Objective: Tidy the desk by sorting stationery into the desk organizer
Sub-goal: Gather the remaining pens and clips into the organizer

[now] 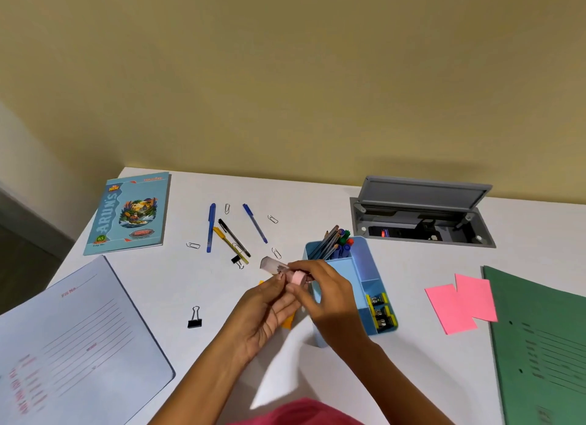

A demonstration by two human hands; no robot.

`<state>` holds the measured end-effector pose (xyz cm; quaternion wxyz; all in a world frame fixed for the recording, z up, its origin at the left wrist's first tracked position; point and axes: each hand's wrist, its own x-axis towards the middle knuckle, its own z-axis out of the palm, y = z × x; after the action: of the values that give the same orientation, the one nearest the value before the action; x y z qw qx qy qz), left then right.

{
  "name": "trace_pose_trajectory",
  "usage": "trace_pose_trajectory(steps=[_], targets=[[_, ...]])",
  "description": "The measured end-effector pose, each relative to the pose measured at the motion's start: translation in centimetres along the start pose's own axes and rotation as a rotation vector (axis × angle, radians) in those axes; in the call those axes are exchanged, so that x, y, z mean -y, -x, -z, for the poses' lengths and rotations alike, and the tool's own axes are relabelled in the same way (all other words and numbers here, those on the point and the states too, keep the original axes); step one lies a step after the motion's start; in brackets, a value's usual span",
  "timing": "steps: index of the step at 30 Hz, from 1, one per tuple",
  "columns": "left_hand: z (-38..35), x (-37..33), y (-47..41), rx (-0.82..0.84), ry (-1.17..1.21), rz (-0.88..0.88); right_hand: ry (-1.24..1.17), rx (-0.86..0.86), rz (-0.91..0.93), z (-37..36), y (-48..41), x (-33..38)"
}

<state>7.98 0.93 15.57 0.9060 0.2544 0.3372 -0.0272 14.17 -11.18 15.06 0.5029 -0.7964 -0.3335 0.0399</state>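
Both hands meet just above the white surface [317,209], right in front of the blue desk organizer [364,253]. The left hand [269,310] cradles and the right hand [329,294] pinches a small pink item [298,277], which has a clear piece jutting from its far end. Pencils [326,242] stand in the organizer's back compartment, while loose pens [211,228], paper clips [192,245] and a black binder clip [194,318] lie to its left.

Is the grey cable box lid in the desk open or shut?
Open: the lid is tilted up, exposing the recess beneath.
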Motion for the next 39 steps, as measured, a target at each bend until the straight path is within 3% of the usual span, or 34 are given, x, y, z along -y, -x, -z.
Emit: trace_pose_trajectory(steps=[4, 8, 11, 14, 18, 22, 28, 33, 39], targets=[[0.4, 0.9, -0.5, -0.003, -0.281, -0.124, 0.13, -0.14, -0.025, 0.9, -0.9, -0.3], [0.1, 2.1, -1.3, -0.096, -1.039, -0.355, 0.081, -0.146, -0.081, 2.3, -3.3, -0.5], [0.4, 3.7, -2.8, -0.036, -1.362, -0.444, 0.315, -0.076, -0.037, 2.3, -5.0, -2.6], [0.9, 5.0, -4.3, 0.012, -1.547, -0.408, 0.66, 0.033, 0.092, 1.5, -6.1, -4.2], [1.2, 5.8, -5.2, -0.005, -1.627, -0.425, 1.023, 0.073, 0.07, 0.1, -6.7, -5.0], [1.7, 6.0, -5.5, -0.017, -1.649, -0.48, 1.133, 0.105, -0.021, -0.9, -6.6, -5.4], [2.0, 6.4, -5.8, -0.027, -1.694, -0.539, 1.253, 0.218, 0.013, -0.9, -5.2, -6.1], [2.2, 6.5, -5.9, -0.032, -1.723, -0.576, 1.25, 0.263, 0.0, -0.9, -4.2, -7.1], [2.2, 6.3, -5.8, -0.038, -1.749, -0.594, 1.083, 0.145, 0.103, -0.5, -3.7, -7.2]])
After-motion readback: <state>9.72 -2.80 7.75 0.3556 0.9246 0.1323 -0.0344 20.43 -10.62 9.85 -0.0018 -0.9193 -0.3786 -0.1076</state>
